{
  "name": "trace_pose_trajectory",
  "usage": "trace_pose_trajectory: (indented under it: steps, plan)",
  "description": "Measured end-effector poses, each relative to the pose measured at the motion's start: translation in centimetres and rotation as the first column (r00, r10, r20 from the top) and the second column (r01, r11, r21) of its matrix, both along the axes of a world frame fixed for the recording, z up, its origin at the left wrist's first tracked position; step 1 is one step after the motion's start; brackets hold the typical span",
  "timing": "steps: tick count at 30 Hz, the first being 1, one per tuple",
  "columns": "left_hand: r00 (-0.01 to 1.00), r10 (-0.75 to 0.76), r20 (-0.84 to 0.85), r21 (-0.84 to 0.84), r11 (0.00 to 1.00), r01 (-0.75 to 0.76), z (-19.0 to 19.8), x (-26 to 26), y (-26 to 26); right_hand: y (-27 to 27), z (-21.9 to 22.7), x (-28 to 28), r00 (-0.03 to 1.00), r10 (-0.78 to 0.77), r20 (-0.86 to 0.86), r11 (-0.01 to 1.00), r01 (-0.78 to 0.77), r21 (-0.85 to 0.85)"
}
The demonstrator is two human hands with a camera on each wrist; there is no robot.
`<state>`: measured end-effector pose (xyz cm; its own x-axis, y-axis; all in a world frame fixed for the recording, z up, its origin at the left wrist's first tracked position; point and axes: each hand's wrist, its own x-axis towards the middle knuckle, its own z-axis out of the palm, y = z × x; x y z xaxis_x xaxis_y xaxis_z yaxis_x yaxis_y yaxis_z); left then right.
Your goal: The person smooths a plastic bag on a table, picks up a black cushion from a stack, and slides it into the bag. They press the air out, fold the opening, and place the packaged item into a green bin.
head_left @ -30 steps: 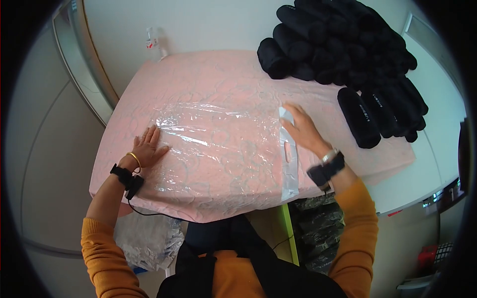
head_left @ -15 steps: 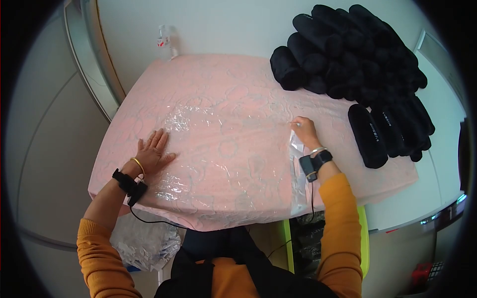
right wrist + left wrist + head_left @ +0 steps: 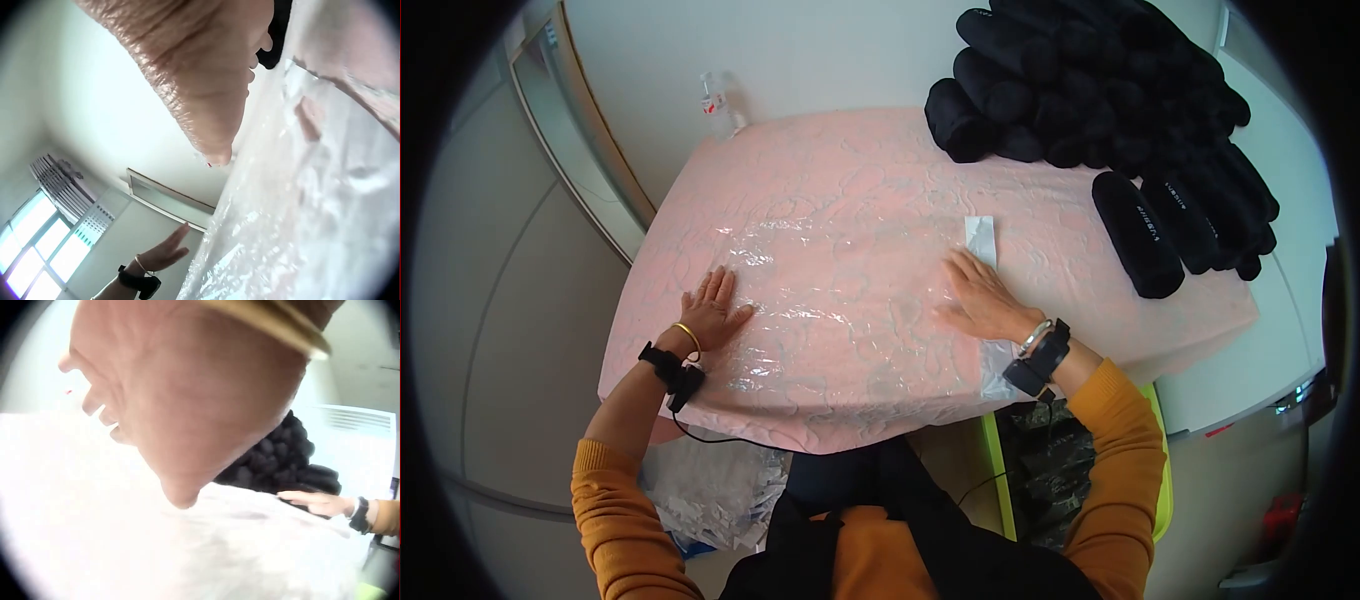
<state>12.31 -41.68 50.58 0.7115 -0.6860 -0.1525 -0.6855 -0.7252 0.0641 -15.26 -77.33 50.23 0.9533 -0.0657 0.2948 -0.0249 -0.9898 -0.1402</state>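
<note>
A clear plastic bag [image 3: 850, 310] lies flat on the pink cloth-covered table [image 3: 830, 150], its white handle strip [image 3: 981, 238] at the right end. My left hand [image 3: 714, 312] rests with spread, straight fingers on the bag's left end. Over the right end, beside and partly covering the strip, my right hand [image 3: 985, 300] is laid out with extended fingers. The right wrist view shows the strip's handle hole [image 3: 307, 119] below that hand [image 3: 206, 69]. In the left wrist view the left palm [image 3: 187, 381] fills the top, fingers extended.
Many black rolled items [image 3: 1090, 90] are piled at the back right, with several more [image 3: 1138, 235] in front of them. A plastic bottle [image 3: 716, 106] stands at the back left. Below the front edge are crumpled clear bags [image 3: 715, 490] and a green-edged bin [image 3: 1004, 480] holding dark packages.
My right hand first pinched near the strip's top end, then came down and left onto the bag with its fingers straightened. The left hand has stayed on the bag's left end.
</note>
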Motion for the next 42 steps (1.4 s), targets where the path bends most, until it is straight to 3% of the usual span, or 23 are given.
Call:
trace_pose_trajectory:
  steps: [2,4,6,8,10,12,15,19,21,25,27,35,42]
  plan:
    - [1.0,0.007,-0.013,0.157,0.988,-0.005,1.7,-0.4,-0.5,-0.3,-0.1,-0.9,0.983,-0.035,-0.183,0.999,0.038,0.012]
    - [1.0,0.02,-0.013,0.228,0.974,-0.017,4.2,-1.4,-1.7,-0.8,1.6,-0.9,0.984,-0.058,-0.171,0.998,0.06,0.009]
    - [0.961,-0.116,0.252,0.308,0.951,0.033,7.1,-2.9,-3.7,-1.4,3.2,-0.6,0.978,-0.121,-0.172,0.992,0.125,0.011]
    - [0.913,-0.266,0.31,0.041,0.963,0.267,8.4,-3.9,-6.8,-1.9,4.1,0.9,0.981,-0.112,-0.159,0.993,0.117,0.021]
    - [0.875,-0.421,0.238,-0.071,0.891,0.448,8.7,-5.6,-11.8,-2.1,4.9,2.6,0.988,-0.092,-0.128,0.995,0.097,0.033]
    - [0.82,-0.542,0.184,-0.215,0.792,0.572,5.4,-7.4,-16.6,-1.8,4.5,4.1,0.987,-0.079,-0.138,0.996,0.083,0.025]
    - [0.819,-0.574,-0.023,-0.158,0.811,0.564,2.4,-11.7,-21.7,-2.1,2.7,5.5,0.985,-0.05,-0.168,0.998,0.054,0.02]
    - [0.777,-0.629,0.032,-0.162,0.764,0.625,-1.8,-9.1,-22.0,-3.9,-0.7,5.0,0.95,-0.105,-0.294,0.994,0.104,-0.017]
    - [0.819,-0.574,-0.009,-0.073,0.817,0.572,-0.9,-5.9,-20.0,-4.3,-0.7,4.6,0.961,-0.069,-0.269,0.997,0.073,0.006]
    - [0.974,-0.216,-0.064,0.033,0.975,0.218,0.1,3.2,-13.0,-4.3,-1.0,4.9,0.969,-0.028,-0.247,1.0,0.029,0.0]
    - [0.993,-0.11,-0.05,0.045,0.993,0.112,-0.2,5.9,-9.7,-4.4,-1.4,4.6,0.97,-0.031,-0.242,1.0,0.029,-0.009]
    - [0.995,-0.08,-0.051,0.064,0.994,0.084,-0.3,6.3,-9.1,-4.8,-1.3,4.1,0.974,0.005,-0.227,1.0,-0.005,-0.001]
    - [0.999,-0.03,-0.023,0.04,0.999,0.031,-0.8,6.0,-9.2,-5.1,1.0,-1.6,0.87,-0.317,-0.377,0.939,0.345,0.007]
